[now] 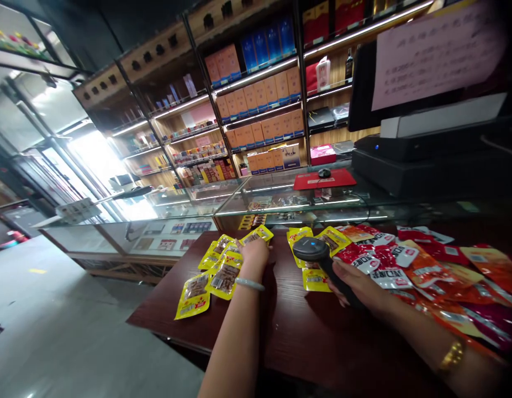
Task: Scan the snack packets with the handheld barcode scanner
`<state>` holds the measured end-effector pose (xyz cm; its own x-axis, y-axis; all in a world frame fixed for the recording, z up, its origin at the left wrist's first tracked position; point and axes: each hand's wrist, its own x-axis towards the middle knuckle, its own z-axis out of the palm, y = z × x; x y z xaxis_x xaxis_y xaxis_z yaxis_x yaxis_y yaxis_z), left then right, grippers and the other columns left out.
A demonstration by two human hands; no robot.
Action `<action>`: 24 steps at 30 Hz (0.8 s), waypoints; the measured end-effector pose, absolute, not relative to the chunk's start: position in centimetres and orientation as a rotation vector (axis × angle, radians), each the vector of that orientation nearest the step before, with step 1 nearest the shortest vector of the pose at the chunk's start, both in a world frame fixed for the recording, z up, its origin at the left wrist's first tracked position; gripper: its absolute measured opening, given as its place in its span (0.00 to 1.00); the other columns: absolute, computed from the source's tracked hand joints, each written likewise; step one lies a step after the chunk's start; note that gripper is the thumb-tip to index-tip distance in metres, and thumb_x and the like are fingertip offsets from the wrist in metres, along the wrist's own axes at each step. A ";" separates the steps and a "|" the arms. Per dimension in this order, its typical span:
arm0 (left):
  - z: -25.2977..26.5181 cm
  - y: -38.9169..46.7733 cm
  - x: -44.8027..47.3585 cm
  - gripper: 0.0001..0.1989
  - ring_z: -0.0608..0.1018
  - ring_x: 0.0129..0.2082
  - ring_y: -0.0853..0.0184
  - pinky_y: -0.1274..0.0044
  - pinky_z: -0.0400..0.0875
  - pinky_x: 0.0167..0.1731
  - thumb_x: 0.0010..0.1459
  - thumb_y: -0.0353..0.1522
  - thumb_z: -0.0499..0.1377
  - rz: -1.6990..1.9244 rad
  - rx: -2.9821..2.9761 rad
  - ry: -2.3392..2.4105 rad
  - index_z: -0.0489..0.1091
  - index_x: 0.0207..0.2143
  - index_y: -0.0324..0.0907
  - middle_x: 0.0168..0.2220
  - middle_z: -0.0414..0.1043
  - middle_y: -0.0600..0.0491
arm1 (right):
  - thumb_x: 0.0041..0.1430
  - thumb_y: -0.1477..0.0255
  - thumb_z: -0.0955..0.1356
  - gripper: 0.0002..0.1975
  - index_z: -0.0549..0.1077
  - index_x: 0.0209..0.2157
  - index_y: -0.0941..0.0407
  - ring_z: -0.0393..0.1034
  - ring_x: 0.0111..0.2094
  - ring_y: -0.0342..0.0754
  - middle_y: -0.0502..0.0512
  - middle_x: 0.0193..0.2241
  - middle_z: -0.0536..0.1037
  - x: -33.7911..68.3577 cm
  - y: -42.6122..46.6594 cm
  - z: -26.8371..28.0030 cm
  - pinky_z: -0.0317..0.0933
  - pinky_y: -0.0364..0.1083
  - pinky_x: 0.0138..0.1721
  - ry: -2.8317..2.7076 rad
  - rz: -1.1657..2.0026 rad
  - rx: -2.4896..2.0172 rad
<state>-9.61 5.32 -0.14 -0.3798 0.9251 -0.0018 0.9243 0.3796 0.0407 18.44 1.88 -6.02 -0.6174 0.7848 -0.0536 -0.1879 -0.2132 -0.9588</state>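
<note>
My left hand [254, 254], a pale bangle on its wrist, is closed on a yellow snack packet [262, 233] at the far side of the dark wooden counter [280, 331]; its fingertips are partly hidden. Beside it, several more yellow packets [192, 293] with clear windows lie overlapping on the left. In my right hand [357, 284] is a black barcode scanner [311, 249] with a small blue light, gripped by its handle. Under and around the scanner's head lie other yellow packets [316, 280]. A pile of red and white packets [375, 260] spreads to the right of it.
Orange packets [432, 276] continue the pile at right. Behind the counter runs a glass display case [189, 204], with a mouse [324, 173] on a red mat [305, 181]. A dark till screen [363, 83] stands at upper right. Shelves of boxes [276, 91] line the wall.
</note>
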 end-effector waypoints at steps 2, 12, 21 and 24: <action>0.7 6.3 -10.1 0.20 0.77 0.53 0.47 0.55 0.59 0.58 0.63 0.41 0.54 0.130 1.750 2.626 0.75 0.49 0.40 0.51 0.76 0.35 | 0.54 0.42 0.68 0.27 0.63 0.32 0.53 0.57 0.14 0.38 0.43 0.18 0.67 18.4 1.8 -5.8 0.59 0.41 0.19 -1.390 1.873 -0.740; 1.8 10.7 -14.9 0.31 0.74 0.56 0.45 0.65 0.68 0.52 0.38 0.43 0.72 -0.164 1.855 2.539 0.76 0.45 0.41 0.53 0.74 0.34 | 0.51 0.39 0.67 0.31 0.66 0.34 0.54 0.57 0.12 0.38 0.42 0.17 0.68 17.9 1.4 -5.2 0.58 0.41 0.17 -1.452 1.874 -0.712; 3.6 9.7 -14.3 0.19 0.81 0.42 0.57 0.72 0.73 0.42 0.51 0.41 0.66 0.844 1.614 2.173 0.74 0.43 0.39 0.41 0.80 0.43 | 0.53 0.41 0.68 0.31 0.68 0.41 0.54 0.57 0.13 0.39 0.42 0.17 0.67 18.1 1.3 -4.9 0.58 0.41 0.18 -1.375 1.898 -0.662; 2.5 9.5 -12.9 0.19 0.81 0.38 0.62 0.73 0.74 0.40 0.57 0.41 0.61 1.126 1.459 1.865 0.73 0.45 0.37 0.38 0.80 0.45 | 0.55 0.42 0.68 0.30 0.68 0.42 0.55 0.57 0.15 0.39 0.42 0.18 0.67 18.2 1.0 -4.5 0.58 0.41 0.18 -1.369 1.899 -0.622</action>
